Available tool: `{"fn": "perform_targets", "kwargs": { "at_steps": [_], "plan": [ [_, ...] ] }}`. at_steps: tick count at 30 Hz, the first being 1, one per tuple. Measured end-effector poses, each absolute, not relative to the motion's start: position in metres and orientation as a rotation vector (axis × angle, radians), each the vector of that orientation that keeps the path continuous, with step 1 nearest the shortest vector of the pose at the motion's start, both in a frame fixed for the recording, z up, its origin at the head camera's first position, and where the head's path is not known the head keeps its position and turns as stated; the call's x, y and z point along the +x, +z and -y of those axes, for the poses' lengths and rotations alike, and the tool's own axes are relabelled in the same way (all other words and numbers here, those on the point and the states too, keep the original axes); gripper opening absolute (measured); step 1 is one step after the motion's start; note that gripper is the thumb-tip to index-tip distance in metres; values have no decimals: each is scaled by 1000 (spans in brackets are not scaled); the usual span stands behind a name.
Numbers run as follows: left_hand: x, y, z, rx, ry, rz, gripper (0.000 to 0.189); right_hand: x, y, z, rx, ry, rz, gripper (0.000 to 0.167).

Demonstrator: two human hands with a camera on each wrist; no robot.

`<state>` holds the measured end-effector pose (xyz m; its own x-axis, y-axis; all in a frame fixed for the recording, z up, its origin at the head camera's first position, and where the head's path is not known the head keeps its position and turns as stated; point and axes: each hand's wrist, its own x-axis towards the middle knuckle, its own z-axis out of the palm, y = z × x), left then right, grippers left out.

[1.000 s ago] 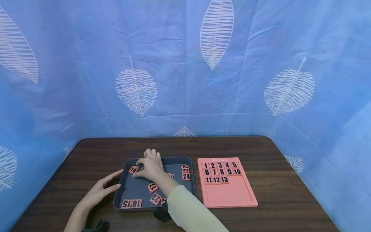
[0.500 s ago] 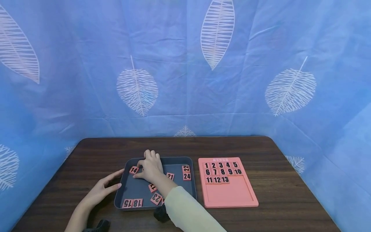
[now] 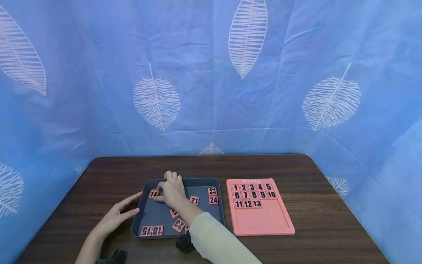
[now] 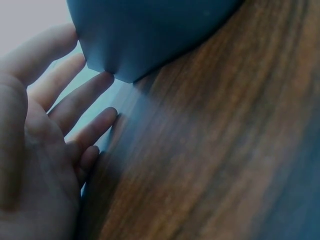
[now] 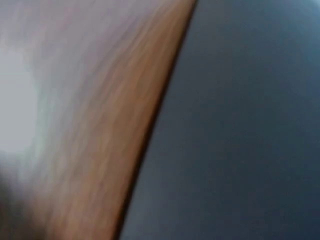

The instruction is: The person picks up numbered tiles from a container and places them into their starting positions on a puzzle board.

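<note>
My right hand (image 3: pixel 172 190) reaches into the dark grey tray (image 3: pixel 145 212), its thumb and index finger pinching the right side of the pink tile numbered 14 (image 3: pixel 153 193). The palm and other fingers hide whatever lies beneath them, and the right wrist view does not show the fingers. At the tray's left side is my left hand (image 3: pixel 115 216). Its extended fingertips touch the tray's outer wall (image 4: pixel 125 45) in the left wrist view. A pink number board (image 3: pixel 260 222) lies right of the tray, bearing tiles 1 to 13 in rows.
Other loose tiles lie in the tray: 15 (image 3: pixel 146 231) and 18 (image 3: pixel 157 230) at the near left, 23 (image 3: pixel 178 225) near the front, 21 (image 3: pixel 194 200) in the middle, 22 (image 3: pixel 212 191) and 24 (image 3: pixel 213 200) at right. The dark wooden table (image 3: pixel 323 227) carries everything.
Tile 14 has turned slightly straighter at my right fingertips. Tile 21 now shows beside my right forearm, having been partly hidden. The left hand keeps its place on the tray.
</note>
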<state>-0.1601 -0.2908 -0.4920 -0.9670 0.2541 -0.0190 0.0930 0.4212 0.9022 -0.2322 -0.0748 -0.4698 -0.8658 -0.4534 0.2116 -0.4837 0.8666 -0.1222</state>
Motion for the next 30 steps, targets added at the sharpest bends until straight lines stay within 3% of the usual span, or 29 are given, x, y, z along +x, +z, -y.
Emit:
{"fn": "perform_targets", "kwargs": {
  "at_steps": [30],
  "plan": [
    [-160, -491, 290, 300, 1587, -2529, 59, -201, -415, 2, 1013, 672, 2643, 30]
  ]
}}
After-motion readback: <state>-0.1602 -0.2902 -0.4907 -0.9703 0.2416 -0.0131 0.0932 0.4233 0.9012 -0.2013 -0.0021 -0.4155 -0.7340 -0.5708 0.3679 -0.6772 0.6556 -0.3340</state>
